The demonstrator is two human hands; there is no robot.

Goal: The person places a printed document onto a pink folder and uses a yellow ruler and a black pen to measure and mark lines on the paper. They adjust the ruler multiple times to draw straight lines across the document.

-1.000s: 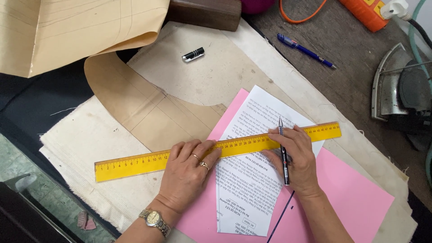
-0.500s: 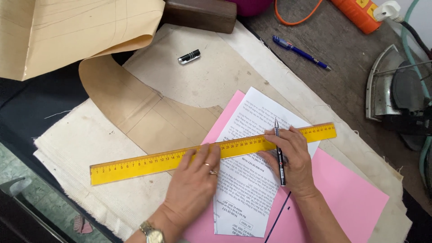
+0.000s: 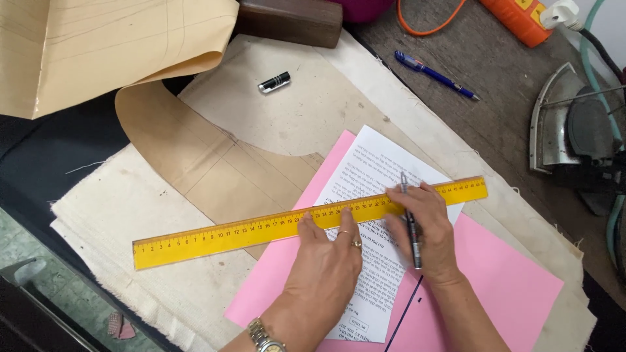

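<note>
Dark wooden worktable (image 3: 495, 111) under even light, patch of greenish tiled floor (image 3: 19, 241) at lower left

A blue pen (image 3: 435, 73) lies upper right on the worktop (image 3: 495, 124), an iron (image 3: 570, 127) at the right edge. A small black clip (image 3: 274, 82) and wood block (image 3: 290, 21) sit top centre; tan paper (image 3: 98, 45) curls upper left.

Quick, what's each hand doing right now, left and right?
Left hand: open, fingers pressed flat on the yellow ruler over the printed sheet.
Right hand: closed on a black pen, tip at the ruler's edge.
</note>
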